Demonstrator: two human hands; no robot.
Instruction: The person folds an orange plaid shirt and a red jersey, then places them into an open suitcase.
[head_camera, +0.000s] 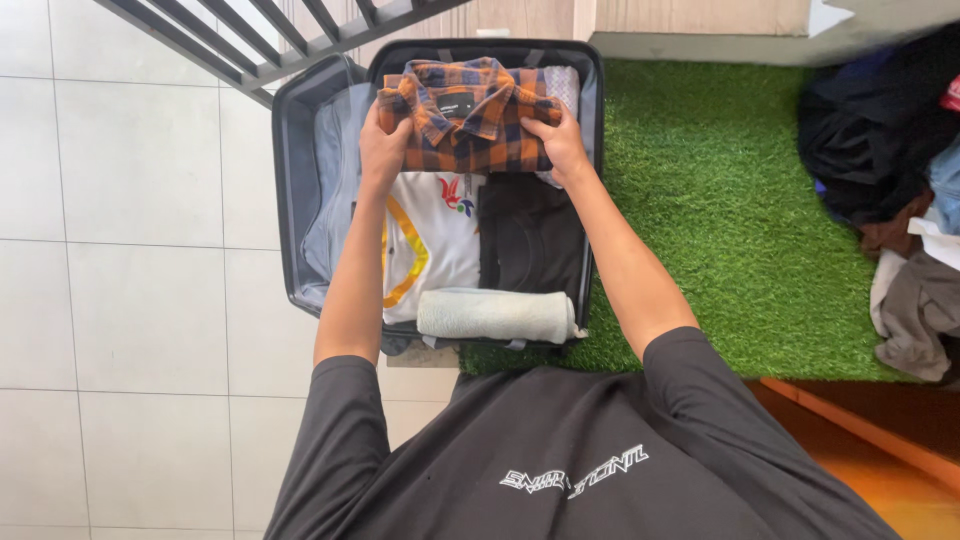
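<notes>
My left hand (383, 148) and right hand (560, 146) clasp the folded plaid shirt's (466, 110) ends, its length running left-right at the suitcase's (290, 120) far end.

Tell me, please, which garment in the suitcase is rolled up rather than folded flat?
The white towel at the near edge; the plaid shirt, white shirt and black garment lie flat.

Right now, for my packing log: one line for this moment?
left hand on plaid shirt | right hand on it | shirt in suitcase
</notes>
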